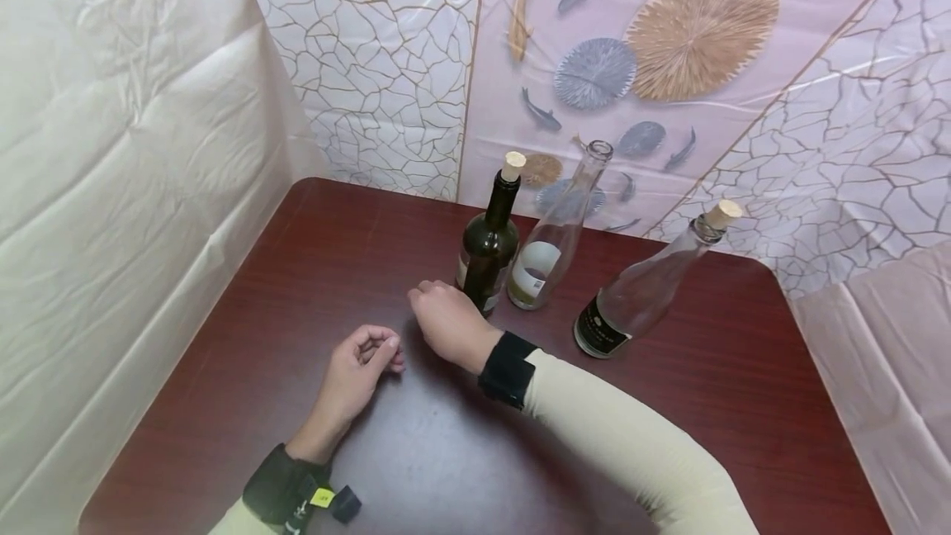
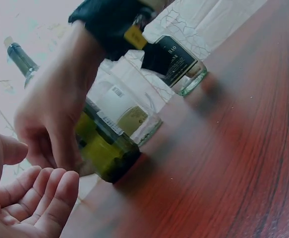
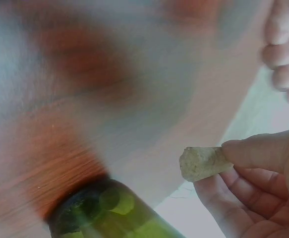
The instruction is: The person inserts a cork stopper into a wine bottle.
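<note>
My right hand [image 1: 455, 324] pinches a cork [image 3: 203, 162] between thumb and fingers, as the right wrist view shows; in the head view the hand's back hides it. That hand is just in front of a dark green wine bottle [image 1: 492, 242], which has a cork [image 1: 513, 165] in its mouth. To its left, my left hand [image 1: 358, 366] has loosely bent fingers and holds nothing. Beside the green bottle stands a clear bottle [image 1: 550, 246] with a pale label and an uncorked mouth. Farther right, another clear bottle [image 1: 646, 291] with a black label has a cork [image 1: 723, 213] in its neck.
The dark red wooden table [image 1: 319, 246] lies under both hands. Patterned sheeting [image 1: 379, 64] hangs behind its back edge, and a cream sheet [image 1: 149, 188] hangs along the left side. The bottles stand toward the back right of the table.
</note>
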{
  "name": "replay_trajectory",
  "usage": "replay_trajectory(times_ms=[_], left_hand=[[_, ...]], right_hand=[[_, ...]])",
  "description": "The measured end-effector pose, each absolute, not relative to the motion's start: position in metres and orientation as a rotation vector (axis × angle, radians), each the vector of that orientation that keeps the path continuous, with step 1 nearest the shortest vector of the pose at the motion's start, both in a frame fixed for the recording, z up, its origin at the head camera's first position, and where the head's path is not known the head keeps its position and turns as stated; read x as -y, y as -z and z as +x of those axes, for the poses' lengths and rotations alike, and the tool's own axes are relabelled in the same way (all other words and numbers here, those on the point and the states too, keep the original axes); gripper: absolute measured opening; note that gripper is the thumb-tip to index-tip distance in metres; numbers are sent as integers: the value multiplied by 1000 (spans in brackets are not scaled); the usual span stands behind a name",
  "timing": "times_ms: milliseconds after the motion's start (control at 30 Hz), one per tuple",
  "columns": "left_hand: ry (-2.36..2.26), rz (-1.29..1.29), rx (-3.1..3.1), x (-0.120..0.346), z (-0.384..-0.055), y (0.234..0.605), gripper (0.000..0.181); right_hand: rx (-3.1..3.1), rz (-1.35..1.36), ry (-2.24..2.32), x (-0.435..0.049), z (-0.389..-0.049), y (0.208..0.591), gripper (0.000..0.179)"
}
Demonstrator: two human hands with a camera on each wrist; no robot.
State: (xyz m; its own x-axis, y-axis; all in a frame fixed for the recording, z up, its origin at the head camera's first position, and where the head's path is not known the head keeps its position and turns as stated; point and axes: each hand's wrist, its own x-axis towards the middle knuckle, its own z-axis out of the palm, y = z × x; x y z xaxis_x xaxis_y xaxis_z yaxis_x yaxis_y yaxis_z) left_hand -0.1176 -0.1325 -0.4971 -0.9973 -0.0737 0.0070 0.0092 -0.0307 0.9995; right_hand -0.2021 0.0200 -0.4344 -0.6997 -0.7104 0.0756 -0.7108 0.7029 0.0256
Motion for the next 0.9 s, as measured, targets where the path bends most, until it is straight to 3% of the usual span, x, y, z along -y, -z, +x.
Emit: replay_trajectory(times_ms=[333,900], left_hand=[[2378,85,2177,121,-131,493,41],[2785,47,2067,85,-150,482,30]], right_hand=[[2751,1174,-221,-43,-178,418,19],[2705,1143,-270,-73,-160,420,8]])
